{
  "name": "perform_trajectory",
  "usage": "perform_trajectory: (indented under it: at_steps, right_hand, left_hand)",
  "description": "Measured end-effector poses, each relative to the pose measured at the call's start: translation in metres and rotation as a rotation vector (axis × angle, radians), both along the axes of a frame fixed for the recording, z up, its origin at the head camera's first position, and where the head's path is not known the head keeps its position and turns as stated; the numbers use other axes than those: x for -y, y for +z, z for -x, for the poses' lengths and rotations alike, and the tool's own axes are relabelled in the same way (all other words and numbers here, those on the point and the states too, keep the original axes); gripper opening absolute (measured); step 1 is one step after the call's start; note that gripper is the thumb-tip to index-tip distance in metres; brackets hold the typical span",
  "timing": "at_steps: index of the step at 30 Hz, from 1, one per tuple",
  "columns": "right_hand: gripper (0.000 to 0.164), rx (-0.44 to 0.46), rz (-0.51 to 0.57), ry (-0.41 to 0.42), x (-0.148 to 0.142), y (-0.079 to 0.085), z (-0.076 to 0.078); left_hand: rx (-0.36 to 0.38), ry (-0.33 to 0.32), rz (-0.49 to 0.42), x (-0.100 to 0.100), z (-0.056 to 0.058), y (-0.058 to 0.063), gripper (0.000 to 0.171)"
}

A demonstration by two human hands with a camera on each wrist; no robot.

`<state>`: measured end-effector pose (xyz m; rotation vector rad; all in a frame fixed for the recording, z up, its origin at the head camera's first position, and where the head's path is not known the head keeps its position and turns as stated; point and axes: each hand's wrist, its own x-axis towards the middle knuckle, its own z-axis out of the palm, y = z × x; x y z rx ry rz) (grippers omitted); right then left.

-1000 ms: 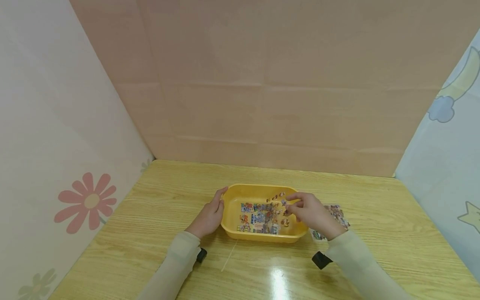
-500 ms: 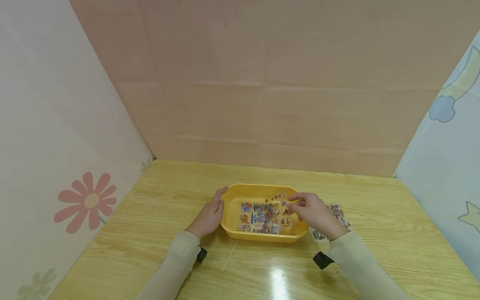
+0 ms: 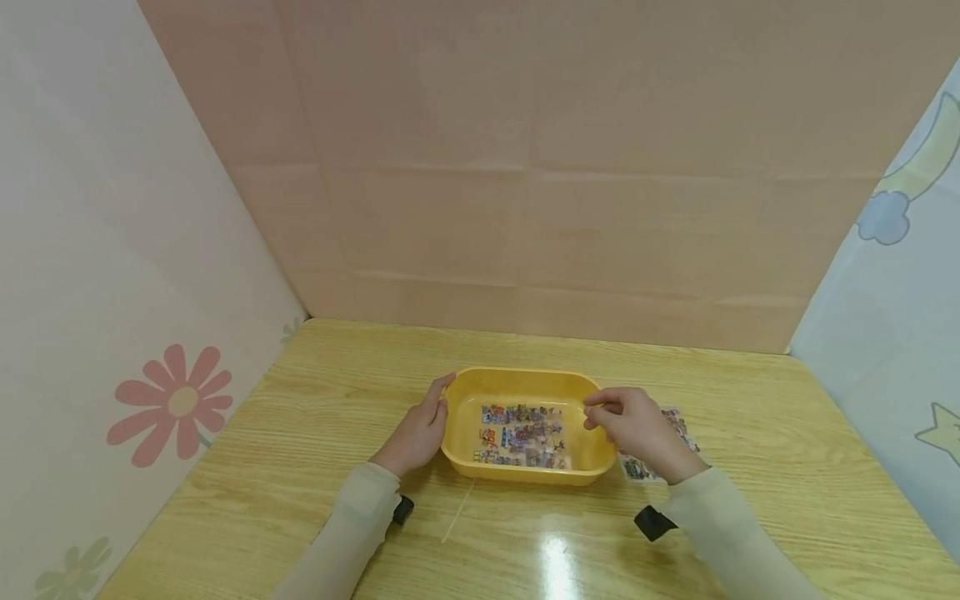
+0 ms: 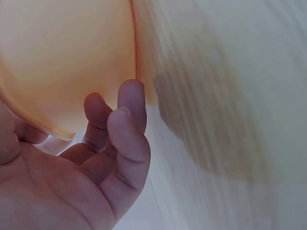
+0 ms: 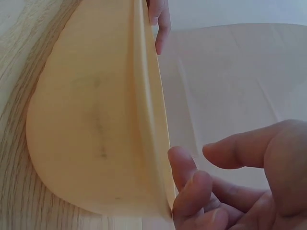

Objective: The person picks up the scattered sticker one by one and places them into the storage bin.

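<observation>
A yellow plastic basin (image 3: 521, 475) stands on the table, with a clear sheet of small colourful cartoon stickers (image 3: 519, 437) lying on its bottom. My left hand (image 3: 412, 437) holds the basin's left end, its thumb at the rim; in the left wrist view, the curled fingers of this hand (image 4: 96, 163) are against the wall. Over the basin's right end hovers my right hand (image 3: 630, 429), fingers loosely bent. Seen in the right wrist view, this hand (image 5: 240, 187) has thumb and forefinger apart with nothing visible between them.
A second sticker sheet (image 3: 678, 425) lies on the table to the basin's right, partly hidden under the right forearm. In front of the basin is a thin pale strip (image 3: 457, 512). Beige paper covers the back wall (image 3: 555, 208); printed panels stand left and right.
My right hand has let go of the sticker sheet's right side and shifted slightly right. The sheet's raised edge now lies down in the basin. My left hand has stayed put.
</observation>
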<state>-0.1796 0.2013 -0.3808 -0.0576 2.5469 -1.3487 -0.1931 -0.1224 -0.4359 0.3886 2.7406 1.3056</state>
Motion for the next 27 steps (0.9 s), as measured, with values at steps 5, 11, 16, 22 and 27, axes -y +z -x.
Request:
perform_trajectory:
  at_steps: [5,11,16,22,27]
  right_hand:
    - [0.038,0.002,0.028,-0.009,-0.007,-0.002,-0.001]
    - [0.036,-0.083,-0.035,-0.004,-0.015,-0.002,-0.002]
    - [0.033,-0.1,-0.063,-0.013,-0.024,-0.004,-0.002]
    - [0.037,-0.097,-0.084,-0.032,-0.038,-0.01,-0.004]
    - [0.039,-0.103,-0.121,-0.047,-0.048,-0.015,-0.007]
  left_hand:
    - [0.0,0.001,0.006,0.0,0.0,0.0,0.044]
    - [0.002,0.0,0.004,0.0,0.0,-0.001,0.044]
    - [0.002,-0.001,0.002,0.001,0.001,-0.002,0.045]
    - [0.004,-0.002,0.006,0.001,0.001,-0.002,0.044]
    - [0.012,-0.005,0.007,0.0,0.001,-0.001,0.044]
